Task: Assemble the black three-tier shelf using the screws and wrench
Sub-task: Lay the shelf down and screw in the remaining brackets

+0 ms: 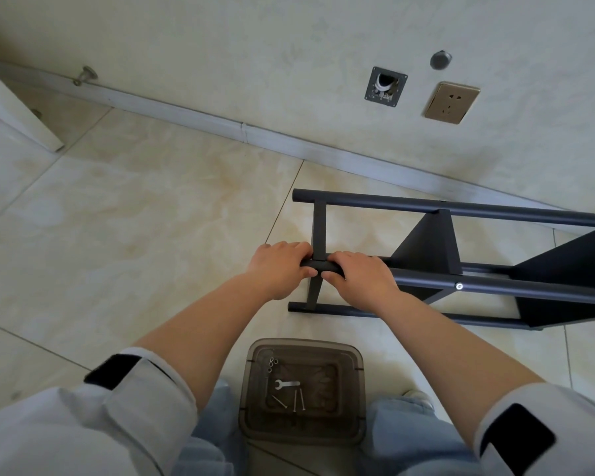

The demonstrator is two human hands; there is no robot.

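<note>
Pale marble-look floor tiles [134, 214] ran to a white skirting board, and on them the black shelf frame [461, 269] lay on its side. We curled our left hand [282, 266] and right hand [361, 276] round its near tube. Between our knees a smoky plastic tray [255, 417] held the wrench [287, 384], three long screws [298, 401] and several washers [272, 363]

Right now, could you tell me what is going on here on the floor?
A person is putting together a black shelf frame that lies on its side on the tiled floor. The left hand and right hand both grip the end of one of its tubes. In front of the knees stands a brown plastic container; on its lid lie a small wrench, several screws and washers, untouched.
</note>
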